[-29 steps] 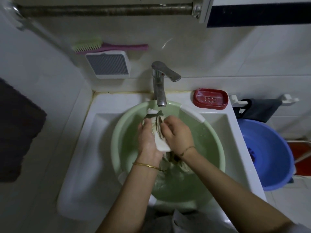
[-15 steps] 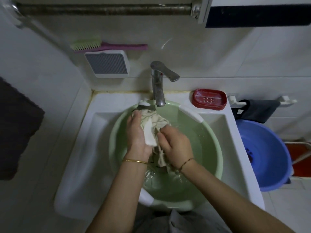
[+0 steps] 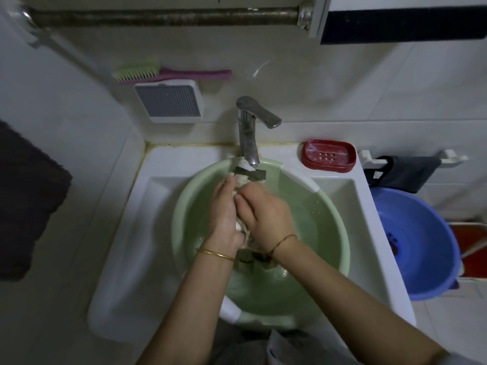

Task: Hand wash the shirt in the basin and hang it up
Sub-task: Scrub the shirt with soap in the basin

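Shirt [image 3: 249, 178] is gripped by left hand [image 3: 224, 210] and, apparently, right hand [image 3: 266, 216] over basin [image 3: 338, 233].

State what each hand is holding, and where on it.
The left hand and right hand both grip the shirt, bunched between them at its middle. Its ends stick out above and below, over the green basin.

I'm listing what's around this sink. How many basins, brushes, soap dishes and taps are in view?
Basins: 2 (green basin, blue basin)
Brush: 1
Soap dish: 1
Tap: 1
Total: 5
Red object at right edge: unclear, not counted.
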